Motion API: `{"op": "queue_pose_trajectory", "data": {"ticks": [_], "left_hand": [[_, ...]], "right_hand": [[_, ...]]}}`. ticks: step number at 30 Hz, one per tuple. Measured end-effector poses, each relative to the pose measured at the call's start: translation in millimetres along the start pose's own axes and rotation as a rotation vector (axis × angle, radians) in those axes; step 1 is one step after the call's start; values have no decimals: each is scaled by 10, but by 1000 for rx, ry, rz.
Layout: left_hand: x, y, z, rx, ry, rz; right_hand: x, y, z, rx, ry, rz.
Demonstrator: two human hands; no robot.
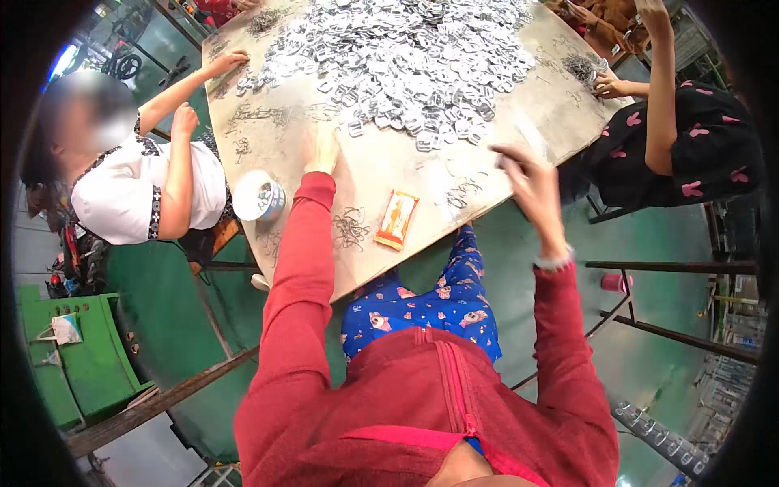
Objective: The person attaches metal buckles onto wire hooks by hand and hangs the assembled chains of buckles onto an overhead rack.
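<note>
My left hand [323,148] reaches over the table toward the near edge of a big pile of metal and white buckle-like pieces [418,73]. Motion smears its fingers, so what they hold, if anything, cannot be seen. Thin bent wire pieces [276,114] lie just left of it. To the right, my right hand [535,191] is raised near the table's edge, blurred, its fingers bent toward a small dark thing I cannot make out. More wire pieces [461,193] lie on the table to the left of this hand.
On the table [365,174] are an orange packet [397,219], a white tub [259,196] and a clump of wire pieces [351,229]. Co-workers sit at the left [146,191] and right [673,154], hands at the table. Another person's arms show at the top right.
</note>
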State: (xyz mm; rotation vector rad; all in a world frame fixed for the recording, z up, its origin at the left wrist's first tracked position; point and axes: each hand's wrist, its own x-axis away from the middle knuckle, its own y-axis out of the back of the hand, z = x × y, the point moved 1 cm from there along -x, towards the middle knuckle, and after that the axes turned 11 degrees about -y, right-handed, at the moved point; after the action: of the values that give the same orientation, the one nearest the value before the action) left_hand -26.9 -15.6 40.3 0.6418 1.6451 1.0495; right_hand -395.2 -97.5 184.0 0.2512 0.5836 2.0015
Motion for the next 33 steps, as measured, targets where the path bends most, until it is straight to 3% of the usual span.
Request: {"op": "queue_pose_trajectory", "data": {"ticks": [1, 2, 4, 7, 10, 12, 14, 15, 16, 18, 20, 24, 29, 33], "left_hand": [[27, 67, -28, 3, -11, -22], [26, 111, -2, 64, 7, -34], [37, 260, 25, 229, 59, -75], [209, 675, -124, 545, 107, -106], [424, 1181, -495, 828, 225, 7], [599, 1367, -693, 1061, 293, -33], [750, 1445, -859, 1236, 358, -34], [804, 1460, -934, 1293, 380, -24], [845, 1479, -1010, 1351, 404, -15], [867, 1533, -1138, 1418, 378, 4], [862, 1557, -1247, 1530, 358, 9], [794, 1613, -1434, 1482, 347, 36], [812, 1518, -1639, 1416, 148, -40], [839, 1519, -1700, 945, -118, -213]], "right_hand": [[-203, -244, -251, 12, -22, 41], [-412, -433, -357, 51, 158, 78], [-624, -763, -277, 172, 175, 65], [-916, -1261, -559, 340, 340, -54], [-1039, -1561, -818, 365, 356, -72], [-1047, -1569, -802, 373, 388, -60], [-1112, -1604, -932, 403, 292, -32], [-959, -1441, -622, 361, 200, -17], [-935, -1382, -605, 371, 286, -126], [-918, -1215, -410, 329, 23, 114], [-719, -1134, -238, -8, -97, 178], [-11, -1044, 29, -563, -149, 278], [568, -1020, 147, -642, -209, 107], [720, -1013, 214, -655, -159, 10]]}}
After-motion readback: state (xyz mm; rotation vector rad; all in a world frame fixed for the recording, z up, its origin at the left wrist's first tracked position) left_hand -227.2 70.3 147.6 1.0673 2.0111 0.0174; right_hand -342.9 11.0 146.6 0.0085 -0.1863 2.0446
